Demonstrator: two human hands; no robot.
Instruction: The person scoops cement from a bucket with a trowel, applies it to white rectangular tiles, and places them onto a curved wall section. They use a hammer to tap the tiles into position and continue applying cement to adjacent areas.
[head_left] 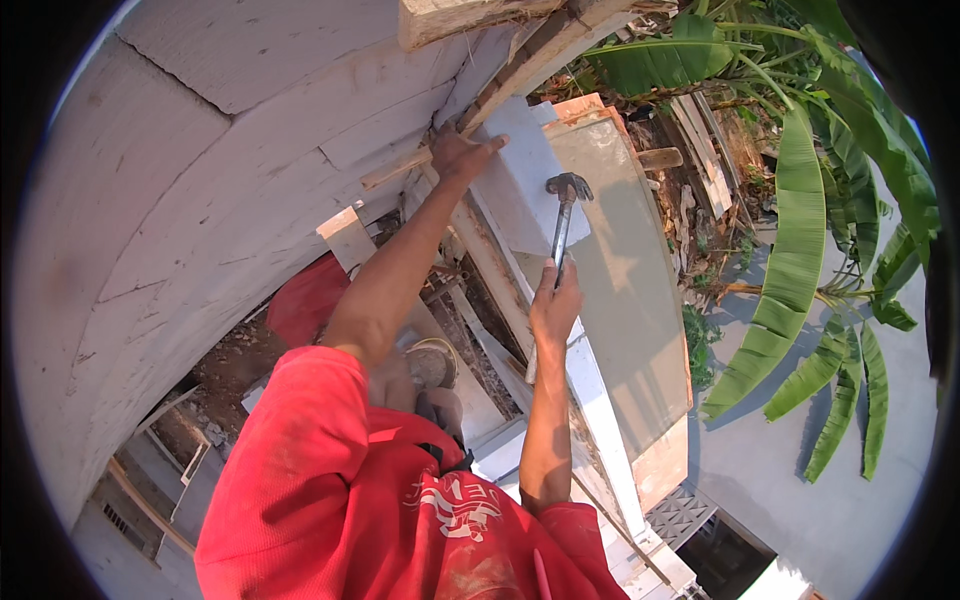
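My right hand (556, 305) is closed round the handle of a claw hammer (563, 222). The hammer's dark head lies over a smooth white block (523, 175); whether they touch I cannot tell. At the block's left side is my left hand (466, 155), its thumb reaching across the block and its other fingers bent near a wooden beam (492, 98), partly hidden. The block sits on top of a narrow wall beside a flat grey slab (620, 220).
A tall pale block wall (190, 180) rises on the left. Below me are a bucket (432, 365), a red cloth-like thing (305, 300) and wooden planks. Banana leaves (790, 270) hang on the right, above a grey surface (800, 520). Scrap boards (702, 150) lie beyond the slab.
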